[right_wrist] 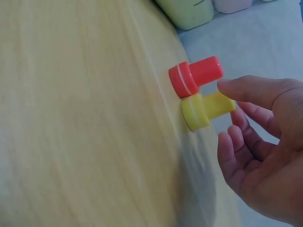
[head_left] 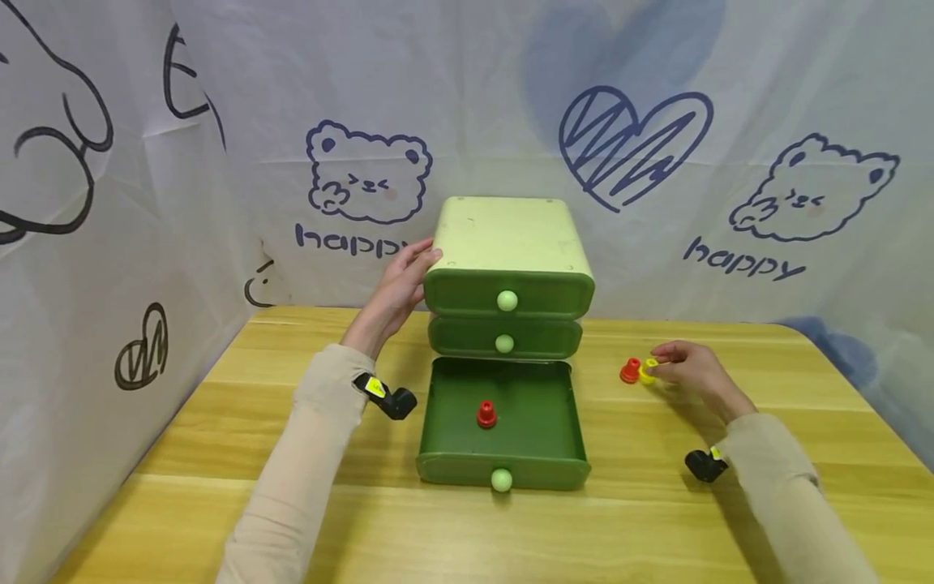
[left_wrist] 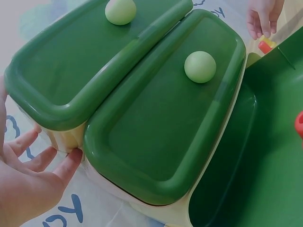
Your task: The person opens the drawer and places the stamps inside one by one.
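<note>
My left hand [head_left: 400,285] rests against the left side of a small cabinet [head_left: 511,231] with a cream top and green drawers, its fingers extended along the wall. The bottom drawer [head_left: 502,469] is pulled out, with a red toy stamp [head_left: 486,414] standing inside. On the table to the right, my right hand [head_left: 693,375] pinches the narrow handle of a yellow toy stamp [right_wrist: 196,112] between thumb and fingers; its base is down on the wood. A second red toy stamp [right_wrist: 182,80] stands upright right beside it.
Both upper drawers, the top one [head_left: 540,296] and the middle one [head_left: 540,339], are shut and have round pale knobs. Behind the wooden table [head_left: 657,527] hangs a white cloth [head_left: 496,97] with bear and heart drawings.
</note>
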Tool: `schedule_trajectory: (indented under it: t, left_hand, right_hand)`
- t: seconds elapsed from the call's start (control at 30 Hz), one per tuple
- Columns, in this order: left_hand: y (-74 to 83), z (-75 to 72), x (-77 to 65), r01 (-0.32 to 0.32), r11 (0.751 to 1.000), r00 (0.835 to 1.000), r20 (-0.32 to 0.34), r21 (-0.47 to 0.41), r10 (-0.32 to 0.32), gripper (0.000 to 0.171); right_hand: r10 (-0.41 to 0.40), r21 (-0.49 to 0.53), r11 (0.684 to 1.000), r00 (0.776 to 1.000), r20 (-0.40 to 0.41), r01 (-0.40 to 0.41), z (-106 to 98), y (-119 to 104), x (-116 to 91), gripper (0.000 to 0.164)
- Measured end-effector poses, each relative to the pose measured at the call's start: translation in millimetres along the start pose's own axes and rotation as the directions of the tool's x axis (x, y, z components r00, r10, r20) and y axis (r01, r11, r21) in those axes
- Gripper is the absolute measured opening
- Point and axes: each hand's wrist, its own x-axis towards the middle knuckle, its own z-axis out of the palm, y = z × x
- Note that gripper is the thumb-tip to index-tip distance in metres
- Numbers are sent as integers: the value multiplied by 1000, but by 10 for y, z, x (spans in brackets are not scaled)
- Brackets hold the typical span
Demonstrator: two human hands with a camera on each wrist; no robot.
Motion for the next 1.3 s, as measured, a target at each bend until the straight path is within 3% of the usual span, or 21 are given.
schedule_trajectory:
  t: [0.33, 0.7, 1.3]
  left_hand:
    - [1, -13, 1, -1, 1000, 1000, 6, 5, 1, 65]
    - [-15, -24, 17, -6, 1000, 1000, 1, -4, 6, 66]
    - [-12, -8, 3, -2, 1000, 1000, -2, -5, 2, 65]
  right_hand:
    - [38, -10, 999, 999, 14, -38, 38, 43, 75, 39]
    - [16, -39, 999, 999, 29, -15, 62, 81, 81, 34]
    - [-63, -143, 988, 998, -29, 58, 44, 41, 54, 32]
